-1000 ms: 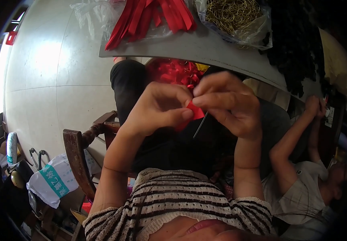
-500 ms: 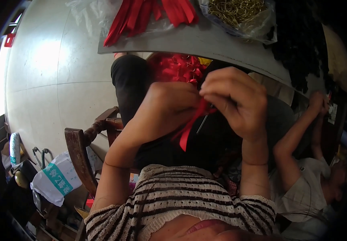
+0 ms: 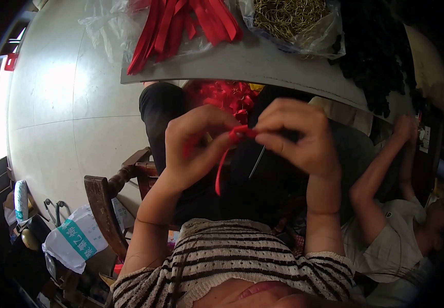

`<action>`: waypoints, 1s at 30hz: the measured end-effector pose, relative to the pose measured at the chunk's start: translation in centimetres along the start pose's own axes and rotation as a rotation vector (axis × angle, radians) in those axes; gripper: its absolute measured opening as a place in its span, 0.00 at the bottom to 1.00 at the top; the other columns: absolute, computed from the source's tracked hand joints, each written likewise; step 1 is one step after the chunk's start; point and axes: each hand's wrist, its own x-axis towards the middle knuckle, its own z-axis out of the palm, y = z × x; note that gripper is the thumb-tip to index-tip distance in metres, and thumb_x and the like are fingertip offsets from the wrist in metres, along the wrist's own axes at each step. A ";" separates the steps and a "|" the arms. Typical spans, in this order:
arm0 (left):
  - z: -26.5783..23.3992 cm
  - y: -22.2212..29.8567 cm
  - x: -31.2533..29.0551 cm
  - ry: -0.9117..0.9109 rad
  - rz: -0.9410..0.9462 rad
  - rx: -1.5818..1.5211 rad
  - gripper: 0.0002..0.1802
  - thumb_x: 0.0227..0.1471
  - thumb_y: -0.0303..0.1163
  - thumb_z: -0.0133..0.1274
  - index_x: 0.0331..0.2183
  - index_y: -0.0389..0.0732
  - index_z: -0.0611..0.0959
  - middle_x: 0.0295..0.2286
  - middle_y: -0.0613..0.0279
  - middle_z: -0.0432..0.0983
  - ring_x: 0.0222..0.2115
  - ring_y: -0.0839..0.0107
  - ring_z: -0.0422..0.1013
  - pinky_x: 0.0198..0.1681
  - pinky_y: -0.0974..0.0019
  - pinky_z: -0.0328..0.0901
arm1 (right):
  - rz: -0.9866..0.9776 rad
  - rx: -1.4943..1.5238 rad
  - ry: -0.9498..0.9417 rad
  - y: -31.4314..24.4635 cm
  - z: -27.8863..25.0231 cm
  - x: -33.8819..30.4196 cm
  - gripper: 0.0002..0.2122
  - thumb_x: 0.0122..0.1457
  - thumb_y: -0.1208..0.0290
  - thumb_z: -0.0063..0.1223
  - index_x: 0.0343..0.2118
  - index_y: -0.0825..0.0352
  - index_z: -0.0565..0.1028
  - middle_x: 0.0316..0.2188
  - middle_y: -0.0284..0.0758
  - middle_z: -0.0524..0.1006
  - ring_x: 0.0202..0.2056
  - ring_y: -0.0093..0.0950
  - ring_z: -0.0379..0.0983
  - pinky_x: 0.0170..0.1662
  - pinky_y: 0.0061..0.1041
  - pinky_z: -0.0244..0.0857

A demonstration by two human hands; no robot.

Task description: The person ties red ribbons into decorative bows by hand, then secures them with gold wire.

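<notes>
Between my two hands, above my lap, a red ribbon [image 3: 241, 132] is folded or looped, with a loose tail hanging down on the left. My left hand [image 3: 196, 141] pinches its left side between thumb and fingertips. On the other side, my right hand [image 3: 299, 133] pinches the ribbon's right end. A thin metal rod [image 3: 257, 161] slants down from beneath the right fingers; its upper end is hidden by that hand. Beyond my hands, a pile of red ribbon bows [image 3: 227, 97] lies below the table edge.
On the grey table [image 3: 278, 64] lie long red ribbon strips [image 3: 181, 28], a plastic bag of gold cords [image 3: 291, 18] and a heap of black material [image 3: 378, 56]. A wooden chair [image 3: 101, 205] stands at left. Another person [image 3: 386, 220] sits close at right.
My left hand has moved left and turned, so the ribbon loop between the hands now shows. The ribbon's tail has swung left. The table and everything on it sit slightly lower in view.
</notes>
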 end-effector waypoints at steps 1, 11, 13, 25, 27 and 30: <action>0.3 0.2 0.1 0.013 -0.011 0.025 0.08 0.42 0.17 0.56 0.30 0.32 0.78 0.26 0.60 0.75 0.25 0.76 0.73 0.28 0.76 0.65 | 0.071 -0.015 -0.031 -0.1 -0.8 0.5 0.04 0.49 0.78 0.58 0.27 0.73 0.76 0.24 0.35 0.75 0.22 0.19 0.68 0.24 0.17 0.61; -0.2 0.4 -0.5 -0.037 0.056 0.210 0.05 0.43 0.15 0.54 0.27 0.31 0.76 0.26 0.60 0.73 0.28 0.74 0.70 0.33 0.74 0.65 | 0.139 -1.040 0.255 8.4 -6.5 9.4 0.12 0.52 0.59 0.56 0.25 0.64 0.79 0.19 0.34 0.77 0.24 0.27 0.76 0.27 0.28 0.68; 0.0 0.3 -0.3 0.001 -0.038 0.154 0.05 0.42 0.15 0.54 0.27 0.31 0.77 0.26 0.60 0.73 0.28 0.73 0.70 0.33 0.73 0.65 | 0.238 -0.837 0.310 7.1 -7.3 9.5 0.10 0.51 0.61 0.56 0.23 0.63 0.79 0.20 0.35 0.77 0.26 0.31 0.76 0.29 0.31 0.69; 0.4 -0.1 1.1 -0.022 -0.033 0.120 0.08 0.41 0.16 0.55 0.29 0.32 0.78 0.25 0.60 0.73 0.27 0.74 0.71 0.30 0.75 0.64 | 0.357 -0.324 0.262 7.6 -11.9 10.3 0.08 0.53 0.66 0.58 0.30 0.66 0.79 0.16 0.24 0.71 0.17 0.13 0.63 0.21 0.15 0.56; 0.4 -0.2 1.6 -0.019 0.039 0.150 0.10 0.40 0.16 0.55 0.31 0.33 0.78 0.25 0.59 0.74 0.27 0.72 0.72 0.27 0.75 0.64 | 0.258 -0.169 0.376 7.1 -12.1 9.8 0.08 0.53 0.66 0.58 0.30 0.66 0.79 0.15 0.23 0.69 0.16 0.12 0.60 0.20 0.13 0.53; 1.0 0.1 2.7 -0.027 0.049 0.185 0.11 0.39 0.16 0.55 0.31 0.34 0.79 0.28 0.57 0.74 0.27 0.69 0.72 0.28 0.73 0.65 | 0.203 -0.031 0.488 7.1 -12.2 9.0 0.08 0.53 0.66 0.58 0.29 0.65 0.78 0.14 0.22 0.67 0.15 0.11 0.57 0.19 0.12 0.49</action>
